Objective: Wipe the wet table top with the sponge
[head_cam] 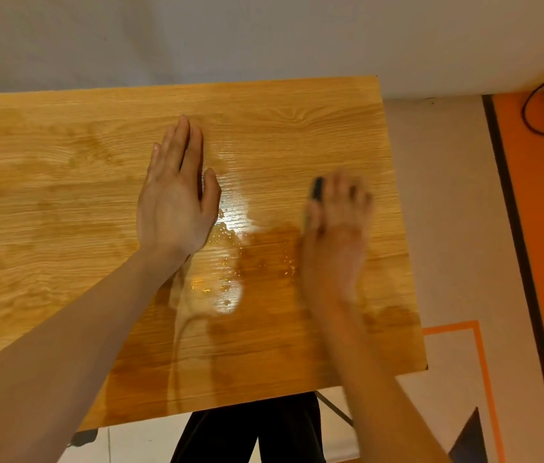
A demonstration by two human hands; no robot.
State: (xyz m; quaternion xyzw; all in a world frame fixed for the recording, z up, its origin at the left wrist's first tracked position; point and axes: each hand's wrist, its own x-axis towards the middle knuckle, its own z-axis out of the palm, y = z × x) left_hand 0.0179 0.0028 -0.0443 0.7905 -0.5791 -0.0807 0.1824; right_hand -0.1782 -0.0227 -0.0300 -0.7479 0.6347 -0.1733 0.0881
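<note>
My left hand [177,192] lies flat on the wooden table top [63,202], palm down, fingers straight and close together, pointing away from me toward the far edge, gripping nothing at all. My right hand [337,228] is over near the right side of the table, blurred, fingers spread and curled down on top of the sponge [316,188], which I'm pressing against the wood. Only a dark sliver of that sponge peeks out past my fingers on the left; the rest is hidden under my palm, so I can't make out its shape. Between my two hands there's a glossy wet patch [230,235], shining with a pale reflection and dotted with small droplets, running from level with my left thumb down toward the near edge. More damp, darker smears spread across the left part of the table and along the near right corner. Past the table's right edge I see the pale floor [447,212], an orange strip with a dark border, and a black cable [531,108] looping in the upper corner.
</note>
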